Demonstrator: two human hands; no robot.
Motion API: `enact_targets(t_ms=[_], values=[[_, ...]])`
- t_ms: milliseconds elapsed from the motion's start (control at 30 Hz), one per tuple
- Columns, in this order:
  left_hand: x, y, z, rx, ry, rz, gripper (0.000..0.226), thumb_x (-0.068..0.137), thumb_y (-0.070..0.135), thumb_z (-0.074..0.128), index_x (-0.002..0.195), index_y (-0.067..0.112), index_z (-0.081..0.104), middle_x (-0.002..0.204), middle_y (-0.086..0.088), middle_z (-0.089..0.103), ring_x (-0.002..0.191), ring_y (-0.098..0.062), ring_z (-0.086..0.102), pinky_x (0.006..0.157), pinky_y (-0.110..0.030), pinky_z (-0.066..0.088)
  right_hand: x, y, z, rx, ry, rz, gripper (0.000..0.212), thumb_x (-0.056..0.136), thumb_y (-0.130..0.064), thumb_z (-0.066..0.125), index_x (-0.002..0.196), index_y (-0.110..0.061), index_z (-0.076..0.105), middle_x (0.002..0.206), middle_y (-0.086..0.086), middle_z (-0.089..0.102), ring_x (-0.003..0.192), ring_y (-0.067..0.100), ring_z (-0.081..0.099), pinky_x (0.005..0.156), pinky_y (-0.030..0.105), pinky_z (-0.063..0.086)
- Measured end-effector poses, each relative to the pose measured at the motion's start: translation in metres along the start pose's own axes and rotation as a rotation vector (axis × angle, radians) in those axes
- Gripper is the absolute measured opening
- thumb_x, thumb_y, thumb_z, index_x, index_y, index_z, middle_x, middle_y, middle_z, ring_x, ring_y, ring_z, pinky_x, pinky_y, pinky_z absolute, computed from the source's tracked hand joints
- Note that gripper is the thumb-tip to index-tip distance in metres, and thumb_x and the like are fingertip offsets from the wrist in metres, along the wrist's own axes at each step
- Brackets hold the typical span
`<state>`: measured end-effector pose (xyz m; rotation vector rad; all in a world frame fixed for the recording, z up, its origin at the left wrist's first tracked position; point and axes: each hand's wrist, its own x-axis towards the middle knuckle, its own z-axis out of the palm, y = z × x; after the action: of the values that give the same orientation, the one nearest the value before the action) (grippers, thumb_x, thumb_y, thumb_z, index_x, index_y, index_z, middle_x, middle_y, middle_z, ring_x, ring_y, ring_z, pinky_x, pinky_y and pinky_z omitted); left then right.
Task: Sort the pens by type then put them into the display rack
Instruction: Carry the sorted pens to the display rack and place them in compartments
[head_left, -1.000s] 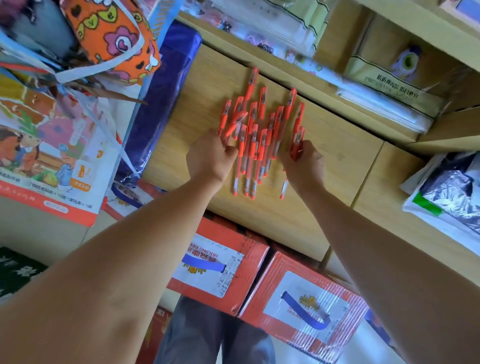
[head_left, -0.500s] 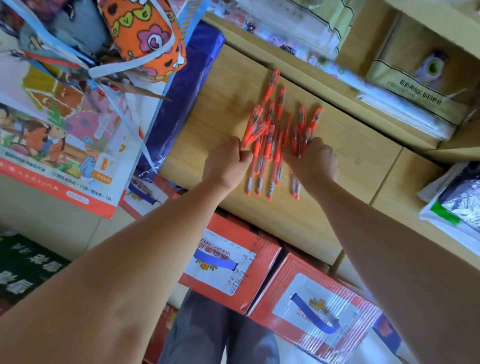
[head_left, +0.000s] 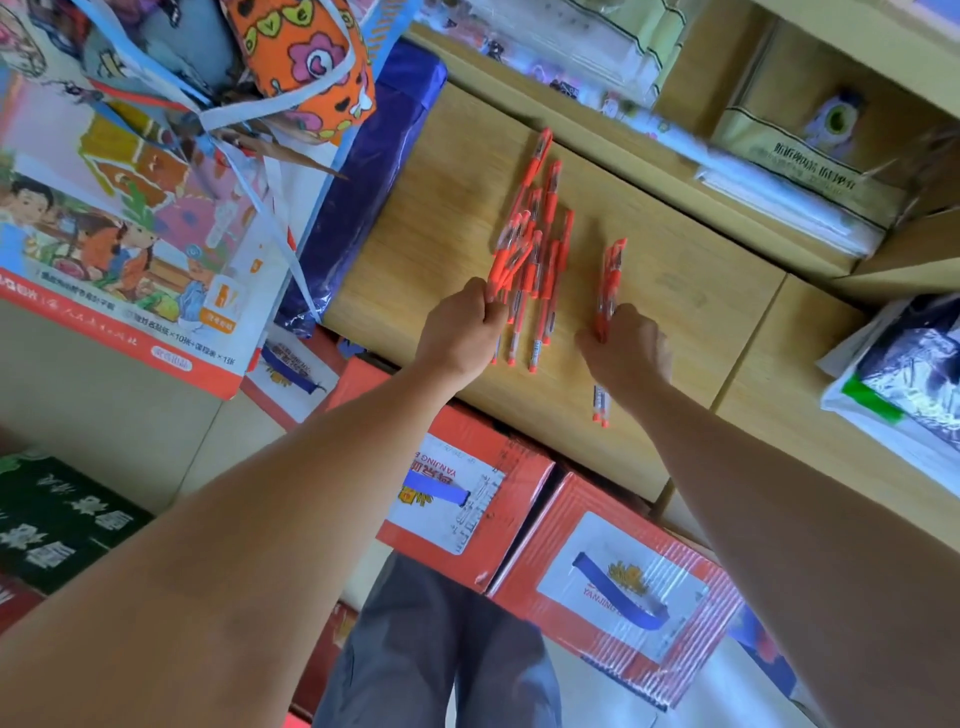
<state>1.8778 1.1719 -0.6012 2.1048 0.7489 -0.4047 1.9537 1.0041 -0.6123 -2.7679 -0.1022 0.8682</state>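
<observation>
Red pens (head_left: 550, 197) on wooden counter (head_left: 685, 322), both hands gripping some.
Left hand (head_left: 460, 332): fingers curled round a fanned few (head_left: 506, 254) at the pile's near edge. Right hand (head_left: 626, 351): fist closed on a small bundle (head_left: 610, 275), apart from the pile, tips showing below the wrist.

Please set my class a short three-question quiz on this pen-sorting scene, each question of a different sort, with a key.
1. True or false: the right hand grips a small bundle of pens held apart from the main pile.
2. The left hand is: A) empty and open; B) gripping pens at the pile's edge; C) out of view.
3. Fill in: the pile lies on a ____ counter.
Key: 1 true; 2 B; 3 wooden.
</observation>
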Motion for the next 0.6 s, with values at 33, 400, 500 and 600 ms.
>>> enact_targets(t_ms=[33,400,500,600], values=[[-0.002,0.001,0.001,-0.017,0.002,-0.005,0.02,0.1,0.021,0.037,0.094,0.009,0.051,0.069,-0.001,0.053,0.06,-0.022,0.048,0.058,-0.031,0.032,-0.001,0.005,0.0,0.078,-0.034,-0.012,0.025,0.089,-0.033,0.054,0.095,-0.009,0.052,0.079,0.007,0.057,0.071,0.028,0.056,0.055,0.032,0.04],[-0.059,0.067,0.005,-0.284,-0.13,-0.123,0.028,0.099,0.023,0.041,0.107,-0.001,0.053,0.072,-0.022,0.05,0.057,-0.03,0.042,0.055,-0.031,0.033,-0.077,0.029,-0.074,0.754,-0.334,0.085,0.018,0.096,-0.02,0.056,0.08,-0.011,0.053,0.069,0.009,0.055,0.041,0.007,0.048,0.038,0.015,0.036],[-0.089,0.096,-0.002,-0.302,-0.226,-0.091,0.036,0.102,0.031,0.039,0.106,-0.002,0.051,0.063,-0.003,0.041,0.048,-0.018,0.035,0.049,-0.029,0.029,-0.113,0.038,-0.1,0.849,-0.284,0.079,0.018,0.095,-0.026,0.058,0.087,-0.01,0.058,0.078,0.013,0.063,0.047,0.009,0.049,0.045,0.019,0.038],[-0.126,0.124,-0.01,-0.259,-0.316,0.001,0.03,0.102,0.032,0.037,0.098,0.005,0.049,0.062,-0.004,0.041,0.048,-0.017,0.034,0.05,-0.03,0.028,-0.153,0.046,-0.128,0.971,-0.192,0.068,0.022,0.095,-0.025,0.058,0.087,-0.006,0.06,0.078,0.014,0.063,0.051,0.012,0.048,0.046,0.019,0.04]])
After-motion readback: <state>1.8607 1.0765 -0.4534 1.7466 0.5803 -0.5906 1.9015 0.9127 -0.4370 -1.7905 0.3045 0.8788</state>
